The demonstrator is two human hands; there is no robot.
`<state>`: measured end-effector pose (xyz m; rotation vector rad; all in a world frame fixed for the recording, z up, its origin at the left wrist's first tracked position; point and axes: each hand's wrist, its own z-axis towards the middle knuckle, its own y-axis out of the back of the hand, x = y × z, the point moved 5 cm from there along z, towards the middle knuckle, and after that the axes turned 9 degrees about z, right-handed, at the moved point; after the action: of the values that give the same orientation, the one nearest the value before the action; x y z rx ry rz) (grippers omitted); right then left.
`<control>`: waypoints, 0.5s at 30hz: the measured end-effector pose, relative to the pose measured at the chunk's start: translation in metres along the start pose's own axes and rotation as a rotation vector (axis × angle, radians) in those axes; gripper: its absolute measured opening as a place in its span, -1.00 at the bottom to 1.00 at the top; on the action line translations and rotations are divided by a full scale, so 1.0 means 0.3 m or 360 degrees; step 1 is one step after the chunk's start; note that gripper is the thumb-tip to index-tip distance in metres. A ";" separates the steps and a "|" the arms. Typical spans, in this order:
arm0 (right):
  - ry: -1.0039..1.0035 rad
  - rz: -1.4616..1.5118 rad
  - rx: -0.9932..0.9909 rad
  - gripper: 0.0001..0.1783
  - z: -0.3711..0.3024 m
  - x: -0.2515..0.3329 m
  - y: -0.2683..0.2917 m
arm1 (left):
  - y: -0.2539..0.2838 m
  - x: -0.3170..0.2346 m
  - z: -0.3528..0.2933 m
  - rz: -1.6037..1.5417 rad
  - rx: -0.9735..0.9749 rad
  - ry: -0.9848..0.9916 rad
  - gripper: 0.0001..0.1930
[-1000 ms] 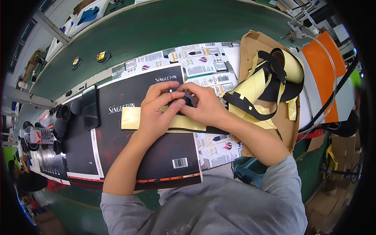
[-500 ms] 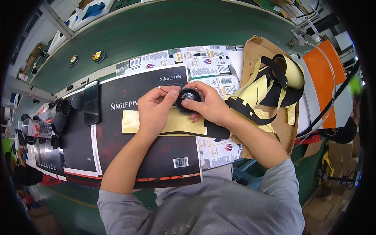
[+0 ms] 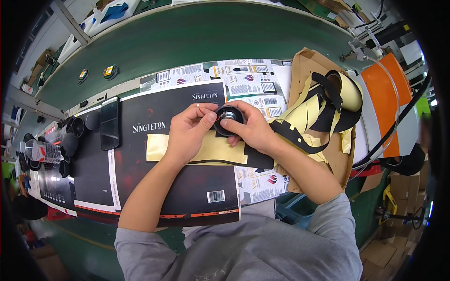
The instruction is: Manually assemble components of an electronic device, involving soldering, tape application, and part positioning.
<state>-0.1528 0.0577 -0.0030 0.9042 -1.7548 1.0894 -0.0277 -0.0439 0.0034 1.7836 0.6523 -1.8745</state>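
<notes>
My right hand (image 3: 255,125) is closed round a black round cup-shaped part (image 3: 228,115) with a shiny metal centre, its thumb pressing on the inside. My left hand (image 3: 187,136) is pinched at the part's left edge, where a thin red wire (image 3: 218,117) shows. A small white tip (image 3: 198,106), likely the wire's end, sticks out by the left fingers. Below both hands lies a black foam strip (image 3: 260,159) with yellow backing paper (image 3: 157,147).
Black printed sheets (image 3: 187,187) cover the bench. A phone (image 3: 110,124), black cups (image 3: 78,126) and a clear plastic container (image 3: 44,152) are to the left. At right, a cardboard tray (image 3: 300,63) holds tangled foam strips (image 3: 349,91). Beyond runs a green belt (image 3: 197,37) carrying two small yellow-topped parts (image 3: 110,71).
The small yellow-topped parts on the green belt have shifted left. My left fingers have curled closer to the round part, and less red wire shows. My right hand keeps its grip.
</notes>
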 end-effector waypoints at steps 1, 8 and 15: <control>-0.0008 0.0026 -0.0006 -0.62 0.001 0.000 0.001 | 0.002 0.002 0.001 -0.0003 -0.0040 0.0025 -0.83; 0.0048 0.0154 -0.0089 -0.67 -0.004 0.005 0.007 | 0.037 -0.111 -0.030 0.0842 -0.0576 -0.0758 -0.85; 0.0195 0.0383 0.0082 -0.49 0.000 0.013 -0.001 | -0.081 -0.116 -0.047 0.1691 -0.0291 -0.1303 -0.66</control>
<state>-0.1540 0.0570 0.0007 0.6531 -1.7717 1.3219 -0.0306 -0.0158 0.0380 0.7792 -0.3733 -1.4535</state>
